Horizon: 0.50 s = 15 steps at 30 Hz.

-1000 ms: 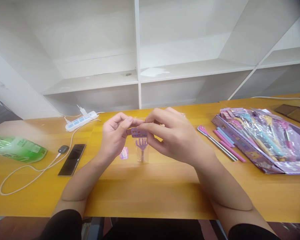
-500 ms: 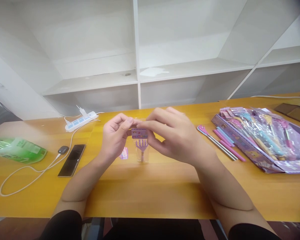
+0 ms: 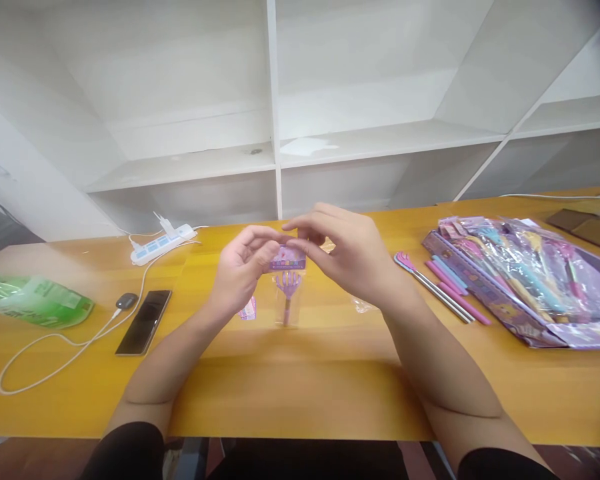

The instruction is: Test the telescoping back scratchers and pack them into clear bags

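Note:
A purple back scratcher (image 3: 288,287) with a hand-shaped head lies inside a clear plastic bag (image 3: 294,317). Across the bag's upper end sits a printed purple header card (image 3: 287,263). My left hand (image 3: 237,267) pinches the card's upper left part between thumb and fingers. At its upper right, the thumb and fingers of my right hand (image 3: 353,253) close on the card's top edge; the fingertips partly hide it. A small pink printed card (image 3: 249,309) lies on the table beside my left wrist. Crumpled clear plastic (image 3: 364,305) lies beneath my right wrist.
To the right, loose back scratchers (image 3: 425,283) with silver rods lie near pink and blue tubes (image 3: 453,277). A purple display box (image 3: 520,320) holds several bagged ones. On the left are a phone (image 3: 144,322), a cabled black device (image 3: 126,301), a green pouch (image 3: 40,300) and a power strip (image 3: 164,243).
Both hands have shifted slightly right and up with the bagged back scratcher. My right fingers have moved along the card's top edge, and more of the scratcher shows.

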Motion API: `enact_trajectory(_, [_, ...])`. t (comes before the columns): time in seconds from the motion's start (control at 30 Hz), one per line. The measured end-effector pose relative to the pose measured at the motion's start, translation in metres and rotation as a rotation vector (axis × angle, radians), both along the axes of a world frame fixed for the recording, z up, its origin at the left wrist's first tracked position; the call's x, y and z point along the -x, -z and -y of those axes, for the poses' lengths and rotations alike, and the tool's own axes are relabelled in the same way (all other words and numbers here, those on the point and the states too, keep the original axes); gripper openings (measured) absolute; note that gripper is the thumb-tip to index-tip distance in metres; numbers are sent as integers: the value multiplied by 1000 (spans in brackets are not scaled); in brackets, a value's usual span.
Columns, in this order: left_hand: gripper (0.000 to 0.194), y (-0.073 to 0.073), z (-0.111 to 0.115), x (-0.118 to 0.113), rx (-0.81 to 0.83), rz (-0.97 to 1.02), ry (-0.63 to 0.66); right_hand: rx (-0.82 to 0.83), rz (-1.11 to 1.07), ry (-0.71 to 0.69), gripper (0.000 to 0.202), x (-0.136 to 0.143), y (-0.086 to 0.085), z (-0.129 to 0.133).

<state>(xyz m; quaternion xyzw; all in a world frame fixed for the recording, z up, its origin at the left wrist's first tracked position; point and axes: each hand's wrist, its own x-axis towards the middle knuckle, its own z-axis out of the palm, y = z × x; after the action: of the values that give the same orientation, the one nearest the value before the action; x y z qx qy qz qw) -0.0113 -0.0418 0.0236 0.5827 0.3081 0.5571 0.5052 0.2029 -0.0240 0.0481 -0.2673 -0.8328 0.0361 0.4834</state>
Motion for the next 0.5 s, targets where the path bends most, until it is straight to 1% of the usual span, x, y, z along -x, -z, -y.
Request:
enact_trajectory(0.1, [42,9,-11,0,51,-100,32,12,-54,6,8,1,4,-14])
enact_trajectory(0.23, [40,18,-22,-1,58,-106,38,32,-54,-21,15,0,7,-24])
enact_trajectory(0.4, [37,20,-25,0,16,-72,7,-42,35,-53,20,-3,9,-26])
enact_trajectory(0.5, [35,22,-27,0,2,-72,-12,-50,74,-83,23,-6,9,-26])
